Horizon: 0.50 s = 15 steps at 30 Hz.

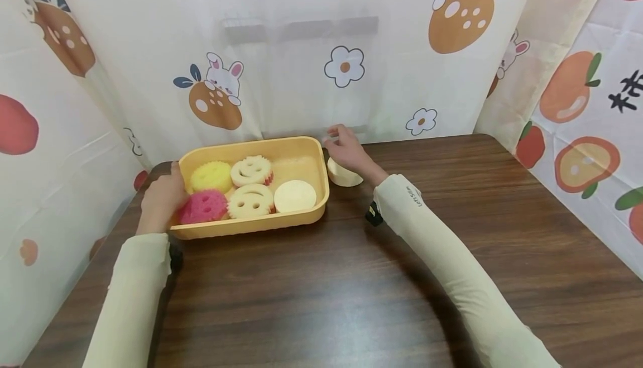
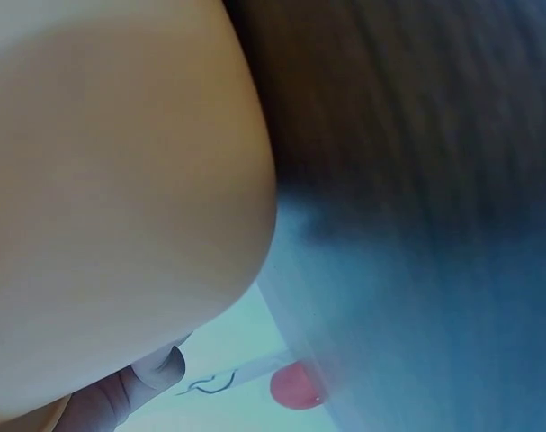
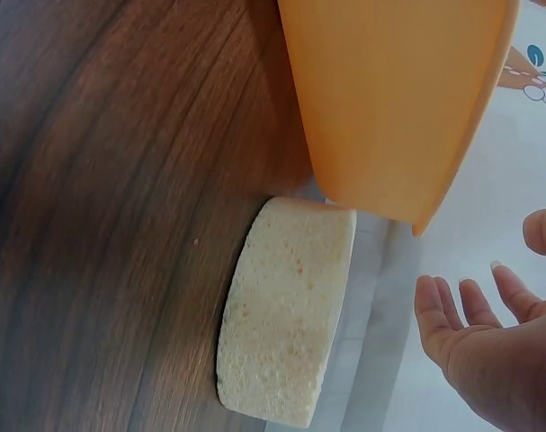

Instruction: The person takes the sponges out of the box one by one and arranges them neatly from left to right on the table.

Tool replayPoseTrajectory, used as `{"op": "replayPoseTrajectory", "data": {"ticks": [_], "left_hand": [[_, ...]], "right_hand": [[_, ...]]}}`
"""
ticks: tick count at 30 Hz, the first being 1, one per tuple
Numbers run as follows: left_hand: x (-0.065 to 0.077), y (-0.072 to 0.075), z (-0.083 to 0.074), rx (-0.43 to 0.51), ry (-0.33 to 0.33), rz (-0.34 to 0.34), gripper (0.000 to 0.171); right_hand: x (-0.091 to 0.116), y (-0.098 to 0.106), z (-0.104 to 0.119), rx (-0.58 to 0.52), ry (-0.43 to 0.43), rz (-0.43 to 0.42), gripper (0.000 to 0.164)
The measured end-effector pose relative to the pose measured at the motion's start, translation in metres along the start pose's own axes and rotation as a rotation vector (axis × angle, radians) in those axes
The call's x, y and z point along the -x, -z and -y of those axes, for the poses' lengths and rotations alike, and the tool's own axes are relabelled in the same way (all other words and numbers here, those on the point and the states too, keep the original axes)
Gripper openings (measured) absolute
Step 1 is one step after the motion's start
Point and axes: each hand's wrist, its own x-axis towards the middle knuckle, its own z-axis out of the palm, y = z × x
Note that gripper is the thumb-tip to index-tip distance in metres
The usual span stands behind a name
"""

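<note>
Sleeved right hand (image 1: 350, 149) beside tray rim (image 1: 325, 184)

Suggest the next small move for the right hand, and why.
Probably lower the right hand and grip the cream sponge on the table: the fingers hold nothing and are apart from it, and it lies just outside the tray, while five more sponges lie inside.

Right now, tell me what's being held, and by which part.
The left hand appears to hold the tray by its left rim, partly hidden. The right hand holds nothing; it is near the sponge beside the tray.
</note>
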Motion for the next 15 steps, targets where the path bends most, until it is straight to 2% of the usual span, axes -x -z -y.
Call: {"op": "replayPoseTrajectory", "data": {"ticks": [15], "left_hand": [[0.0026, 0.0028, -0.0025, -0.007, -0.004, 0.009, 0.093]], "right_hand": [[-0.0005, -0.0039, 0.0098, -0.04, -0.005, 0.006, 0.049]]}}
